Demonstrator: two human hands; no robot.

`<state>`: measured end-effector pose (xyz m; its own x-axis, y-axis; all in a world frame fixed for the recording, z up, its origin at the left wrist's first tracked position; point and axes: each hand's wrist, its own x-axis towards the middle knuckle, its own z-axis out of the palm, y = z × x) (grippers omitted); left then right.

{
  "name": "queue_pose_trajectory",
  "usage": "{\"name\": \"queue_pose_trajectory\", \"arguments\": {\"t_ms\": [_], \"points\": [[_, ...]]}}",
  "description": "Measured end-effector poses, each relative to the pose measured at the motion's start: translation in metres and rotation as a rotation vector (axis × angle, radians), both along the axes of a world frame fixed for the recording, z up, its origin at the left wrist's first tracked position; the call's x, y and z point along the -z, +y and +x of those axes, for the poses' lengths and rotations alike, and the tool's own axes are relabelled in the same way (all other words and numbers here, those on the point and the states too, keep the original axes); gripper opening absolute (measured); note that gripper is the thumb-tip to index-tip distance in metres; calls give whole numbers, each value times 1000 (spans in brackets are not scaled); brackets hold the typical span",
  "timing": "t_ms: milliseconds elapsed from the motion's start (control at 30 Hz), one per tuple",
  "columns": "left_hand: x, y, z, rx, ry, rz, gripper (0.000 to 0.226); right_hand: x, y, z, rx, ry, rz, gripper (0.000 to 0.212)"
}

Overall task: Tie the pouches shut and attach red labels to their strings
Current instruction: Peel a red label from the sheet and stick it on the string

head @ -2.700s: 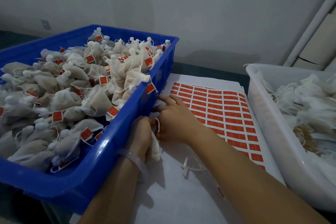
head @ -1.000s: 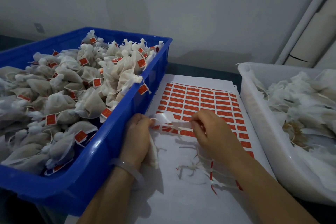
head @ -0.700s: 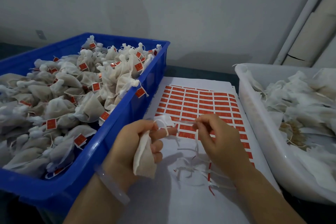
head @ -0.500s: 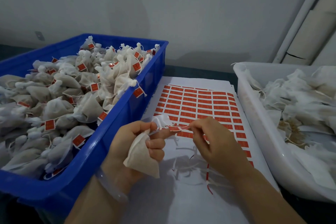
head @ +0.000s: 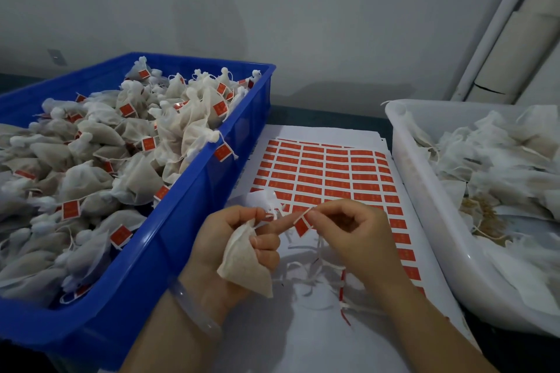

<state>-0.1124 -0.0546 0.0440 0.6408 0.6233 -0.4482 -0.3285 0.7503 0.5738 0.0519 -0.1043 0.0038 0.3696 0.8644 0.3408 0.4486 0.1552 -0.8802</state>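
My left hand (head: 224, 239) grips a small beige pouch (head: 247, 266) by its gathered neck, above the white paper. The pouch body hangs below my fingers and its white frilled top sticks up past my thumb. The left index finger stretches toward my right hand (head: 351, 230). Between thumb and forefinger my right hand pinches a red label (head: 301, 225) close to that fingertip. The pouch's string is hard to make out here. A sheet of red labels (head: 327, 175) in rows lies just beyond both hands.
A blue crate (head: 194, 221) on the left is heaped with tied, labelled pouches. A white tub (head: 424, 191) on the right holds untied pouches and loose filling. White backing strips (head: 315, 278) litter the paper under my hands. A grey wall stands behind.
My left hand lifted the pouch off the paper beside the crate. My right hand peeled a red label from the sheet and brought it up to my left index finger.
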Motion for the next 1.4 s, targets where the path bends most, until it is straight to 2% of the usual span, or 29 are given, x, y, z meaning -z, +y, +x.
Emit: {"name": "queue_pose_trajectory", "arguments": {"t_ms": [67,167,267,367,467,600,767,867,1000,1133,1267,1400], "points": [[-4,-2,4,-42,45,24,15,-4,3,2,46,156,-21,16],[-12,0,13,-92,222,224,22,-12,3,11,93,409,4,25],[-22,8,28,-79,358,450,10,-15,3,20,122,586,23,38],[-33,18,48,-124,391,686,6,-17,3,25,177,776,68,26],[-36,27,69,-118,439,899,13,-16,4,31,234,852,113,10],[-26,36,87,-70,497,988,15,-14,4,36,243,953,133,12],[0,42,90,-66,557,911,22,-10,3,36,136,944,171,11],[12,44,86,-93,494,898,32,-5,5,34,133,870,145,13],[18,39,79,-94,390,910,22,-2,7,31,164,768,95,7],[20,35,73,-71,300,892,36,-7,9,28,202,722,101,8],[20,34,70,-72,279,872,27,-19,16,29,213,680,79,10],[21,31,70,-30,277,879,27,-14,18,25,179,748,59,9]]}}
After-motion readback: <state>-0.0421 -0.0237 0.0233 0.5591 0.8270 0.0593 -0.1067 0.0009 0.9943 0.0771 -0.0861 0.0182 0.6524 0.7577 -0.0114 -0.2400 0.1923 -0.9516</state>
